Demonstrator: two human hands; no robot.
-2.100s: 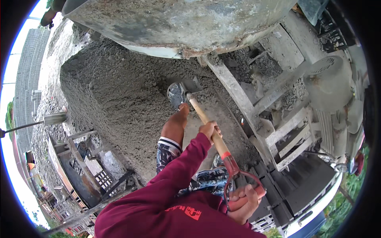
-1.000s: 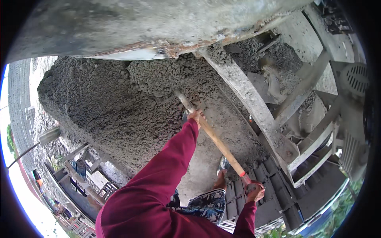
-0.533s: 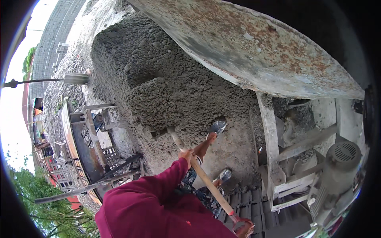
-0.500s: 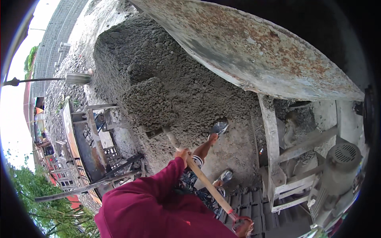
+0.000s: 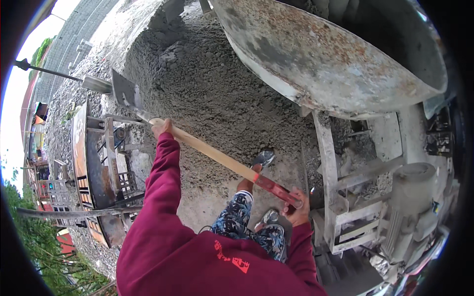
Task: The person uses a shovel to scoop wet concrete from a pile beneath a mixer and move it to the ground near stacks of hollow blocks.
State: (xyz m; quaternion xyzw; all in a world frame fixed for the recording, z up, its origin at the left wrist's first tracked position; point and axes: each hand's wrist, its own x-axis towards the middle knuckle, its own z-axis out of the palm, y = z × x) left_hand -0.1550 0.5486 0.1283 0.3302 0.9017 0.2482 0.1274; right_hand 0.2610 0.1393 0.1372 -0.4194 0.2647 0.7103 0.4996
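I hold a shovel [image 5: 212, 151] with both hands, its wooden shaft slanting up to the left. My left hand [image 5: 162, 128] is closed round the shaft just behind the metal socket. Around the red grip at the lower end, my right hand [image 5: 297, 208] is closed. The flat metal blade [image 5: 126, 91] is raised at the left edge of the grey gravelly heap [image 5: 207, 93], near a metal cylinder on a rod [image 5: 97, 84]. Little or nothing shows on the blade's visible face.
A large rusty metal drum [image 5: 326, 59] overhangs the heap at the upper right, above a dusty frame [image 5: 324, 148]. A motor [image 5: 414, 190] stands at the right. A metal-and-wood stand [image 5: 106, 172] is on the left, with a long bar [image 5: 79, 213] across its near end.
The shovel blade has swung up and left from the heap's near side. My left arm has stretched out leftward, and my right hand has risen with the grip. The view has shifted slightly.
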